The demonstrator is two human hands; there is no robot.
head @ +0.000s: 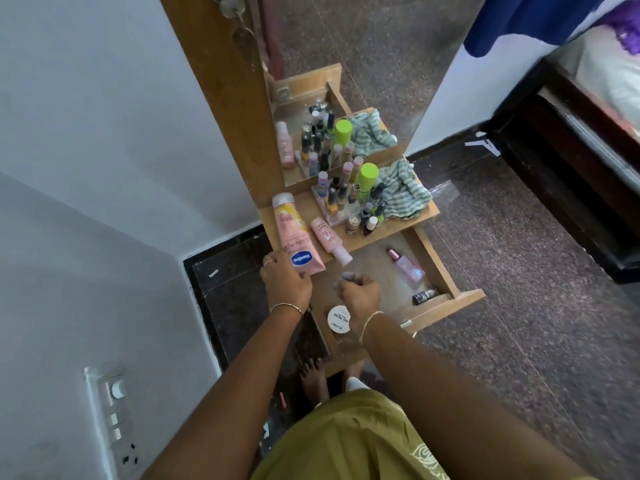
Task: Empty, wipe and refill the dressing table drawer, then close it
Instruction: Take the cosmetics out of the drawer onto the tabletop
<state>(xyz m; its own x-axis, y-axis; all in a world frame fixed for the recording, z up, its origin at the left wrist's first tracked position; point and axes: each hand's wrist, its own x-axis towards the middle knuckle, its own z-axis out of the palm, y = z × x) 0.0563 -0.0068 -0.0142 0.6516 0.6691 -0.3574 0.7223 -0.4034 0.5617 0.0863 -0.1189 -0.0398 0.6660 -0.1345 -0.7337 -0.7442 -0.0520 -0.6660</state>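
The drawer (450, 304) stands pulled out toward the person, below the front edge of the counter (398, 227). What the coming move turns on is the Vaseline tube (301, 251). It lies at the drawer's left rear corner with its long axis running from the mirror toward the person, and its blue-labelled end overhangs the counter edge above the drawer. The left hand (285, 282) is the nearer one, at the drawer's left side. Its fingers curl round that overhanging end, so it appears to grip the tube. The right hand (358, 292) hangs over the middle of the drawer, closed round a small pale thing (348, 276) that is too blurred to name. In the drawer a round white jar (338, 318) sits by the front wall, just beside the right wrist. A pink perfume bottle (407, 268) lies toward the right wall, and a small dark bottle (424, 296) lies in the front right corner. Behind the drawer, the counter carries a small pink bottle (329, 237) that also overhangs the edge, a cluster of nail polishes (349, 199) and a striped cloth (403, 190). I cannot tell from this alone whether things are going out or back in. Either way, the tube travels along its own length.
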